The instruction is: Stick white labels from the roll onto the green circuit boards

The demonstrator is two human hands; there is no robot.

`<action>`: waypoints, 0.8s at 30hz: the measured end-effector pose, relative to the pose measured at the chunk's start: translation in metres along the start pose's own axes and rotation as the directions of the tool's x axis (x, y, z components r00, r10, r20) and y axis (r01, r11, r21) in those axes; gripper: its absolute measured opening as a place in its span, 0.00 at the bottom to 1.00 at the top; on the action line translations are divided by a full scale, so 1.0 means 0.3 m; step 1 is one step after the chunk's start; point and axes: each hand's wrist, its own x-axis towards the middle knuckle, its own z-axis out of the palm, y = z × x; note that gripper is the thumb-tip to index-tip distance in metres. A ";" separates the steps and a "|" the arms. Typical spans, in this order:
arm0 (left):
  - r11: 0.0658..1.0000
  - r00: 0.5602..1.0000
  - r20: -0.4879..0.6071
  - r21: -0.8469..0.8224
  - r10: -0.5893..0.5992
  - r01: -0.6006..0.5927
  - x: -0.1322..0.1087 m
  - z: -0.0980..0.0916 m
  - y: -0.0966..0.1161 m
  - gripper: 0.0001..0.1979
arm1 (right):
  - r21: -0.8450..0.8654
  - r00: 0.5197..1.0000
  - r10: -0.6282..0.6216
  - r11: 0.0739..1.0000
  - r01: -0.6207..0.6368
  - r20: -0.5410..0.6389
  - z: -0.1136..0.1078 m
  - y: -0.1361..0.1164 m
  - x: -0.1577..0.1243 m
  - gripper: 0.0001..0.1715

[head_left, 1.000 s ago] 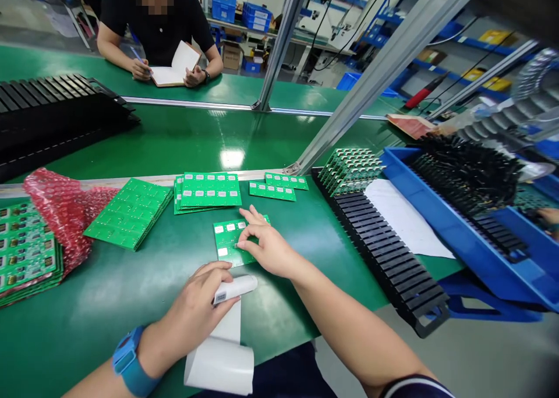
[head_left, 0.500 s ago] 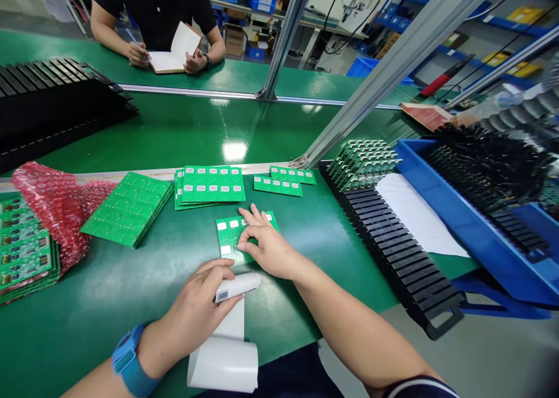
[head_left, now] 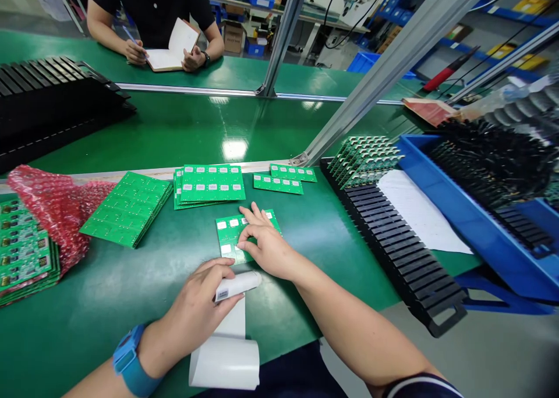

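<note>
My left hand (head_left: 198, 305) grips a strip of white label paper (head_left: 238, 285), bent over at the fingers, with a small printed label on it. The strip's lower end (head_left: 227, 363) curls over the table's front edge. Past it, a green circuit board panel (head_left: 227, 233) with white stickers lies flat on the table. Over this board sits my right hand (head_left: 264, 241), thumb and index finger pinched together at its surface, the other fingers stretched out. Whatever the pinch holds is hidden. The board's right part is covered by this hand.
Behind lie stickered boards (head_left: 212, 184) and two narrow board strips (head_left: 278, 184). To the left are bare green boards (head_left: 131, 206), red bubble wrap (head_left: 48, 212) and stacked boards (head_left: 24, 252). A black slotted rack (head_left: 393, 235) and blue bin (head_left: 458, 212) stand right. Opposite, a person (head_left: 152, 20) writes.
The view has shifted very slightly. Both hands stay in nearly the same place on the paper and the board.
</note>
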 end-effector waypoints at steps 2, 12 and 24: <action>1.000 1.000 -0.005 -0.009 0.000 0.000 0.001 0.000 -0.002 0.10 | -0.006 1.000 -0.014 1.000 0.014 -0.020 0.009 0.004 -0.002 0.07; 0.991 0.992 -0.030 -0.057 -0.123 0.121 0.004 -0.013 -0.007 0.11 | 0.047 0.970 0.048 0.998 -0.038 -0.238 0.023 0.024 0.036 0.31; 0.956 0.946 -0.154 -0.120 -0.286 0.269 0.015 -0.016 0.021 0.26 | -0.020 0.868 -0.400 0.911 0.413 -0.294 0.039 -0.189 -0.147 0.14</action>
